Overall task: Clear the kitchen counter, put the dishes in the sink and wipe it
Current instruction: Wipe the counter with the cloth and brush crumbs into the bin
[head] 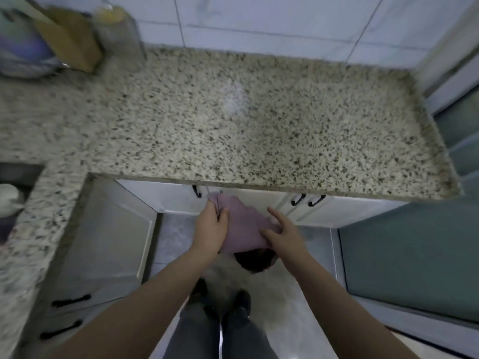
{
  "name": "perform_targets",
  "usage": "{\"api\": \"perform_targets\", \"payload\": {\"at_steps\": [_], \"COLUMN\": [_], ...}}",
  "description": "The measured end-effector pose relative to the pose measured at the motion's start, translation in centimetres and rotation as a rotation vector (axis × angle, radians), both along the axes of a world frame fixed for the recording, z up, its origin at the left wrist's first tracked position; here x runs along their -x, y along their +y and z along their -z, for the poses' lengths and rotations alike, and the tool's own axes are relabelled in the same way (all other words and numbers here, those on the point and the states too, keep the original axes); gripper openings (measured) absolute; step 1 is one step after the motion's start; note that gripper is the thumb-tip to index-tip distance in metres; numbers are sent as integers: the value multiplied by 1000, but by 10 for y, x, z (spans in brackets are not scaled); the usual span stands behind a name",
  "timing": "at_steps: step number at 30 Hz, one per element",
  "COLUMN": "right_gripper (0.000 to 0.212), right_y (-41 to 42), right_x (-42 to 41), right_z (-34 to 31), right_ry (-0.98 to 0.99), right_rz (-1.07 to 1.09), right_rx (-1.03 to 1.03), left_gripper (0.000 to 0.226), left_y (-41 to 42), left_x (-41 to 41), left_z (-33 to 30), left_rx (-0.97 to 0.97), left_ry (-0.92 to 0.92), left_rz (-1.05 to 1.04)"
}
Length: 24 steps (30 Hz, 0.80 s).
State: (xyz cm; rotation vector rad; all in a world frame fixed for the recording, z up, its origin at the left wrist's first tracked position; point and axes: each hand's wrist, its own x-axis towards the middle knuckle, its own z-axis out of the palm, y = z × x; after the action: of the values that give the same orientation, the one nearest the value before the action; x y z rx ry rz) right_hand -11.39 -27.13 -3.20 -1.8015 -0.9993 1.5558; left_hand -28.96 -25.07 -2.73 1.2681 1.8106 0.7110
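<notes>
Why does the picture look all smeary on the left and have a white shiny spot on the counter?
In the head view, the left side is motion-blurred, so the wooden board and jar look smeared; the white spot is glare on the counter; the wide lens bends the counter's edges; the pink cloth, held by the left hand and right hand, is a bit soft too.

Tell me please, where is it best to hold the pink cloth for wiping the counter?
Grip the bunched top corner of the pink cloth, where the left hand already pinches it, coming from above. The rest hangs loose and flat, so the open right hand can gather it into a pad.
</notes>
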Motion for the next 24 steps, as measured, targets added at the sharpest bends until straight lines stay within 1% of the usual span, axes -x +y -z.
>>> {"api": "perform_targets", "payload": {"at_steps": [2, 3, 4, 6, 7, 8, 10, 12, 13, 15, 16, 17, 18, 19, 20, 21, 22, 23, 24], "right_gripper": [53, 50, 45, 33, 24, 17, 12, 16, 20, 31, 39, 49, 55, 56, 52, 46, 39, 31, 23], "right_y": [10, 14, 19, 27, 29, 31, 38, 41, 43, 50, 52, 55, 57, 58, 59, 59, 60, 61, 63], "right_x": [13, 18, 27, 41, 48, 55, 66, 77, 83, 92, 98, 103, 111, 118, 125, 129, 142, 153, 160], "right_z": [-21, -30, -42, -60, -69, -76, -87, -106, -112, -119, -122, -122, -124, -126, -130, -133, -136, -139, -140], "right_ry": [12, 27, 50, 96, 97, 89, 121, 320, 400, 440, 423, 382, 314, 243, 175, 108, 39, -1, 2], "right_rz": [-7, -19, -44, -69, -98, -115, -161, -185, -219, -361, -461, -540, -613, -658, -682, -689, -692, -680, -651], "right_rx": [-43, -71, -94, -141, -176, -179, -186, -72, -17, 3, -30, -85, -146, -214, -281, -349, -416, -459, -477], "left_gripper": [21, 22, 30, 68, 80, 83, 73, 53, 45, 38, 39, 42, 48, 57, 64, 69, 69, 67, 62], "left_y": [4, 5, 4, 2, -2, -5, -12, -20, -24, -30, -36, -40, -45, -49, -52, -54, -57, -58, -57], "left_x": [19, 28, 37, 50, 57, 64, 79, 97, 106, 120, 128, 134, 142, 150, 159, 165, 179, 190, 197], "left_z": [-8, -11, -20, -31, -39, -45, -53, -64, -69, -82, -89, -95, -100, -103, -106, -109, -112, -114, -113], "left_rx": [27, 59, 89, 163, 184, 195, 155, 117, 107, 65, 27, -9, -48, -79, -107, -145, -207, -284, -354], "left_ry": [-52, -135, -280, -604, -698, -742, -749, -756, -792, -906, -966, -983, -975, -926, -863, -733, -550, -331, -155], "left_rz": [-147, -235, -341, -499, -525, -514, -489, -486, -481, -455, -439, -407, -366, -306, -252, -189, -143, -85, -43]}}
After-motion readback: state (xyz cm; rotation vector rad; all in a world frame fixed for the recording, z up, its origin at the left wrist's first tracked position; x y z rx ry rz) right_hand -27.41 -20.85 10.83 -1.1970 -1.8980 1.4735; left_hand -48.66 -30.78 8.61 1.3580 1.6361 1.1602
